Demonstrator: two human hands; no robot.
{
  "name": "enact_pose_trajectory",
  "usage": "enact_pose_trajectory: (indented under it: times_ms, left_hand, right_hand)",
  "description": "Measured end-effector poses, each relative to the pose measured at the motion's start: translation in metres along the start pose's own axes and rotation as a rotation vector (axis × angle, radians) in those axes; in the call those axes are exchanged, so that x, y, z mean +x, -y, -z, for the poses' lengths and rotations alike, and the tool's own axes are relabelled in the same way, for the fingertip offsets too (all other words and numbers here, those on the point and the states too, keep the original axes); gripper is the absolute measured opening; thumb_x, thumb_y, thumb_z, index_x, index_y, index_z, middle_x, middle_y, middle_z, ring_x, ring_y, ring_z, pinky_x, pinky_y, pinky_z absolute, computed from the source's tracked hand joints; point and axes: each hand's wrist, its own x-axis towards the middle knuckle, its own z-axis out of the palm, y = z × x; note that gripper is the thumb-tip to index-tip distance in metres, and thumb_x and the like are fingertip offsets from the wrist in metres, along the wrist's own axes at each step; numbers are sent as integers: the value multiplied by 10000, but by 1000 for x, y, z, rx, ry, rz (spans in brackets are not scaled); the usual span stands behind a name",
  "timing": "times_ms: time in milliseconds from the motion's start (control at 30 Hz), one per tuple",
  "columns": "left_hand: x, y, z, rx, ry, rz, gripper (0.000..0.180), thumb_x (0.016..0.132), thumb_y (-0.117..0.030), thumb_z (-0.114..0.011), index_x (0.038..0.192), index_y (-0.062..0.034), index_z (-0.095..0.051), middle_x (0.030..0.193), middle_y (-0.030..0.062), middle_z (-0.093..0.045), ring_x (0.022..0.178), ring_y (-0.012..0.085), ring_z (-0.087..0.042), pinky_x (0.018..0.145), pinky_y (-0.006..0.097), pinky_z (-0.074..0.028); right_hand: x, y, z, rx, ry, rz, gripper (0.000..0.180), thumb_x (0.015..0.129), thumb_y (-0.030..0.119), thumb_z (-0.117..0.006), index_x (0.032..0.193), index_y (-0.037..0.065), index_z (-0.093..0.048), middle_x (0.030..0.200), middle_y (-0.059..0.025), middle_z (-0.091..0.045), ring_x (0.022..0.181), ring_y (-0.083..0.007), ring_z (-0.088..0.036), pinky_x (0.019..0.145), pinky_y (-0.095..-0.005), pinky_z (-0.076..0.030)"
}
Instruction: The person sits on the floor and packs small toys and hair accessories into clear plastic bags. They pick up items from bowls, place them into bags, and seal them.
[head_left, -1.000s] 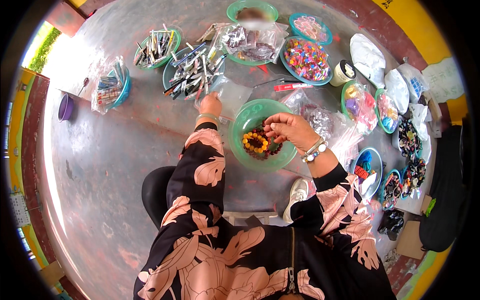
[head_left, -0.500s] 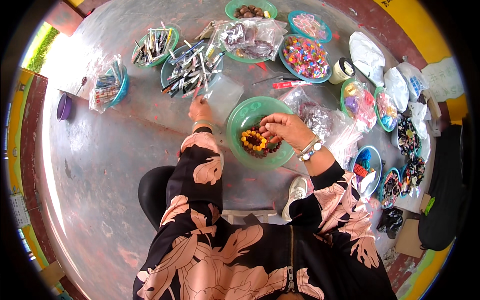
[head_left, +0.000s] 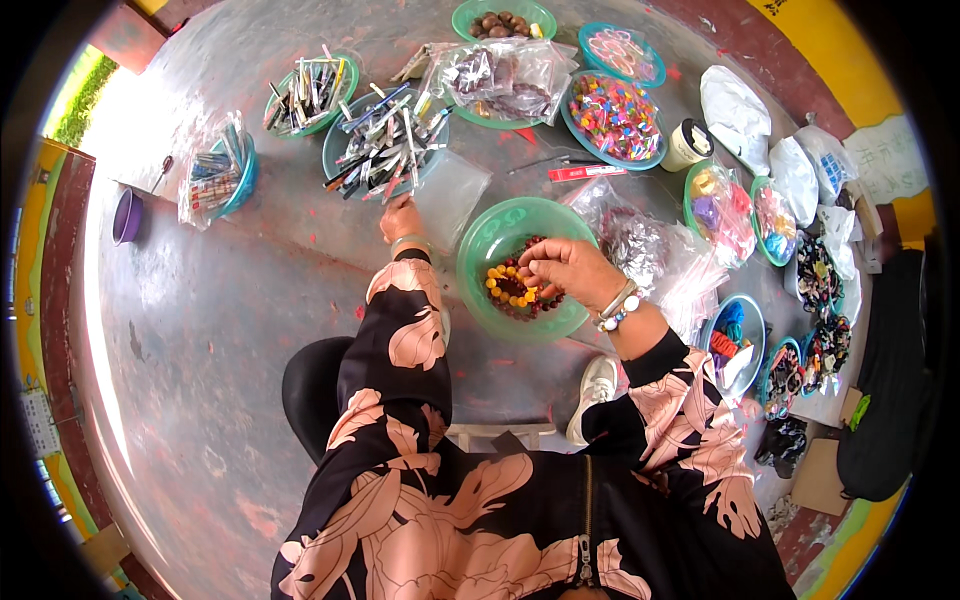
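My left hand point(head_left: 402, 222) is low over the floor, at the near edge of the blue bowl of pens point(head_left: 385, 145). Its fingers are curled together, and what they hold, if anything, is hidden. A flat clear plastic bag point(head_left: 456, 202) lies just right of those fingers. Over the right side of a translucent green bowl point(head_left: 480, 312) hovers my right hand point(head_left: 578, 275), with fingers loosely bent and apart and nothing visible in them. Inside that bowl are a yellow bead bracelet point(head_left: 500, 290) and dark red bead bracelets point(head_left: 525, 311), partly covered by the right hand.
Beyond the hands stand a green bowl of pens point(head_left: 308, 95), a blue bowl of colourful wrapped pieces point(head_left: 615, 118) and a bowl of brown balls point(head_left: 500, 24). Clear bags of dark beads point(head_left: 640, 240) lie right of the green bowl. A white cup point(head_left: 686, 145) and a purple bowl point(head_left: 127, 216) stand farther out.
The thin reddish stick seen at my left fingertips earlier no longer shows there. My right hand has dipped slightly lower over the green bowl. The whole view has shifted a little.
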Motion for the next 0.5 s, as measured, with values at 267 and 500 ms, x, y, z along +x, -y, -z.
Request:
enact_pose_trajectory:
  times_ms: [267,500]
  left_hand:
    - [-22,-24,6,275,63,-111,375,792,-305,-549,1154,-208,-547,1251,88,-479,1134,337,-432,934,468,-348]
    - [-63,9,19,344,-88,-789,491,848,-234,-486,1298,-81,-361,1364,166,-314,1281,344,-234,1041,461,-187]
  right_hand:
    - [2,-8,-1,-26,1,-41,225,832,161,-545,977,-1,-602,871,-70,-628,748,-121,-604,593,-233,-502]
    - [-3,3,-11,-45,25,-17,199,830,148,-549,942,-9,-600,832,-49,-630,716,-99,-601,579,-225,-490]
